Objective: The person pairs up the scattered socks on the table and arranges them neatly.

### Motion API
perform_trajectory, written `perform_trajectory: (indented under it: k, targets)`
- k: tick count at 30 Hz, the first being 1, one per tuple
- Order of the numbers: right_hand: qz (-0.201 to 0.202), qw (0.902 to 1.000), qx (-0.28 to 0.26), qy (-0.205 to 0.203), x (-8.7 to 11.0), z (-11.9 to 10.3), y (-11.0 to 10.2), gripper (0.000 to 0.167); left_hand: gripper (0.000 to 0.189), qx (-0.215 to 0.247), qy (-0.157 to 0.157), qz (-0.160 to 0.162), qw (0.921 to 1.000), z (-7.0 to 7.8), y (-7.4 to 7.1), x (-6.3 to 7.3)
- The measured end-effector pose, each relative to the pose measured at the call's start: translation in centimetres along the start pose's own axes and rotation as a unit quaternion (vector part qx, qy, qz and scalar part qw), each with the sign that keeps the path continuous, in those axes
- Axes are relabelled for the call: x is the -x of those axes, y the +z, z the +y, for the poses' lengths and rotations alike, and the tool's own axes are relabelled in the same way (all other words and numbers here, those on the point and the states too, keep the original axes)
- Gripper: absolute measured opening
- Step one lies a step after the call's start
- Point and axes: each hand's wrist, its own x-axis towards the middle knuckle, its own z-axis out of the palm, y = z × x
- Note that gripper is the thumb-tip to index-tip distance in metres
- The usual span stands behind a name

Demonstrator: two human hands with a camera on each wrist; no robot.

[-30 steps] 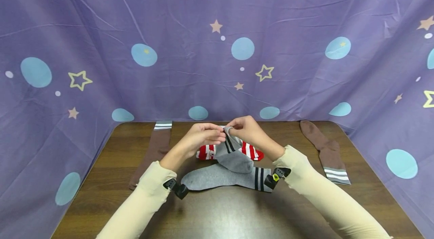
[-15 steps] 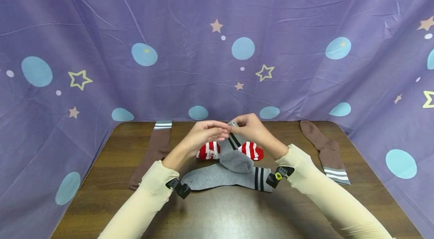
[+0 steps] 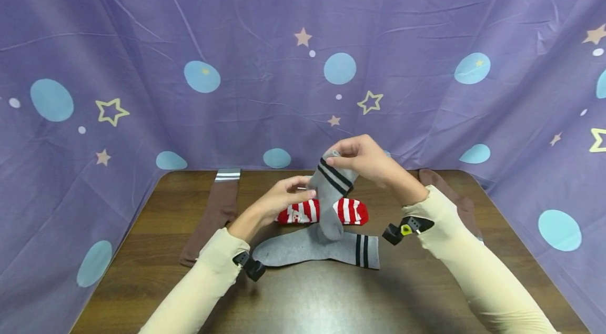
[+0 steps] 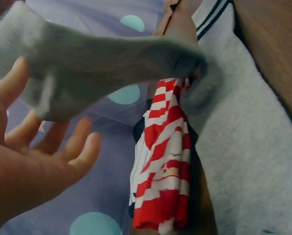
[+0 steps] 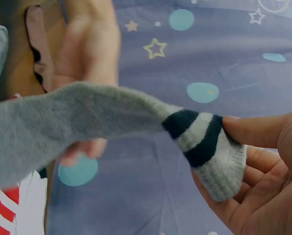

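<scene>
There are two grey socks [image 3: 293, 248], two brown socks [image 3: 216, 213], at least one red-striped sock [image 3: 351, 212].

A curtain [image 3: 265, 102] stood behind the worktop's [image 3: 303, 300] far edge and along its left and right edges. The left sock [image 3: 219, 213] ran from the far edge along the left edge; the right sock [image 3: 445, 186] lay by the far right corner, partly beneath the right forearm [image 3: 478, 265] in view. Mid-worktop, the front sock [image 3: 293, 249] lay crosswise, the rear sock [image 3: 351, 212] just behind. Between the left hand [image 3: 283, 198] and right hand [image 3: 371, 160], the raised sock [image 3: 327, 200] hung before the rear sock, toe over the front one.
</scene>
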Motion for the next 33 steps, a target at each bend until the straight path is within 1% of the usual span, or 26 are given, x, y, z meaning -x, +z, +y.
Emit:
perform_trajectory:
  k: [2,4,7,9,12,13,15,17,20,25,27,30,33]
  targets:
    - [0.007,1.0,-0.005,0.0,0.0,-0.4,-0.6,0.017,0.045,-0.01,-0.011,-0.032,0.9994,-0.3,0.1,0.1]
    - [0.012,0.9998,-0.014,0.003,0.0,-0.5,-1.2,0.019,0.042,-0.012,-0.021,-0.053,0.9983,-0.5,0.2,0.3]
    - [0.021,0.9994,-0.027,0.004,0.1,-0.4,-1.8,0.022,0.036,-0.016,-0.022,-0.067,0.9974,-0.9,0.3,0.4]
    - [0.027,0.9991,-0.034,0.005,0.1,-0.1,-2.3,0.023,0.036,-0.004,-0.021,-0.072,0.9972,-1.1,0.2,0.5]
    - [0.039,0.9989,-0.026,0.005,0.3,0.4,-2.9,0.024,0.038,0.014,-0.017,-0.078,0.9967,-1.3,-0.1,0.6]
    - [0.044,0.9988,-0.022,0.008,0.4,0.6,-3.2,0.024,0.036,0.019,-0.015,-0.08,0.9965,-1.4,-0.3,0.7]
    - [0.051,0.9985,-0.016,0.014,0.6,1.0,-3.6,0.025,0.029,0.024,-0.011,-0.075,0.9968,-1.4,-0.7,0.9]
    - [0.056,0.998,-0.015,0.026,0.8,1.6,-4.1,0.027,0.02,0.025,-0.007,-0.062,0.9978,-1.3,-1.2,1.0]
    - [0.058,0.9969,-0.023,0.048,1.1,2.6,-4.6,0.03,0.011,0.026,-0.004,-0.032,0.9991,-1.1,-2.0,1.3]
    - [0.05,0.9947,-0.046,0.077,1.7,4.4,-5.0,0.032,0.019,0.003,0.003,0.019,0.9998,-0.5,-3.2,1.7]
    - [0.042,0.9939,-0.058,0.083,1.8,5.1,-5.0,0.031,0.022,-0.01,0.008,0.033,0.9994,-0.2,-3.6,1.9]
    - [0.031,0.992,-0.079,0.093,2.1,5.9,-4.8,0.029,0.025,-0.022,0.011,0.041,0.9988,0.1,-4.0,2.1]
    - [0.022,0.9903,-0.095,0.099,2.2,6.5,-4.7,0.027,0.025,-0.021,0.002,0.029,0.9994,0.2,-4.1,2.4]
